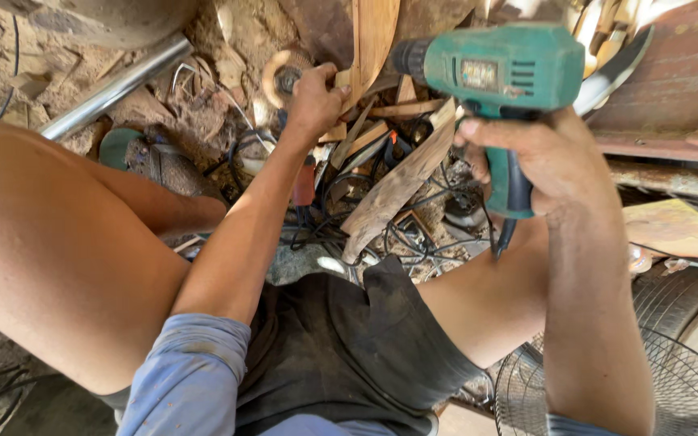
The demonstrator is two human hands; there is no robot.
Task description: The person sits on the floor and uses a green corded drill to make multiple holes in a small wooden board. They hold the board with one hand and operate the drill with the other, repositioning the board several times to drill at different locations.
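Note:
My right hand [555, 161] grips the handle of a green electric drill [510, 77], held up at the upper right with its dark chuck pointing left. My left hand [314, 101] reaches forward at the top centre and is closed on the lower end of a curved piece of light wood [372, 40]. The drill's chuck sits just right of that wood piece. A round wire-brush wheel [283, 77] lies just left of my left hand. My bare knees frame the view on both sides.
Wood scraps [397, 182], tangled black cables [414, 238] and tools lie on the dirt ground between my legs. A metal pipe [115, 89] runs at the upper left. A fan grille [672, 379] is at the lower right, rusty metal [680, 73] at the upper right.

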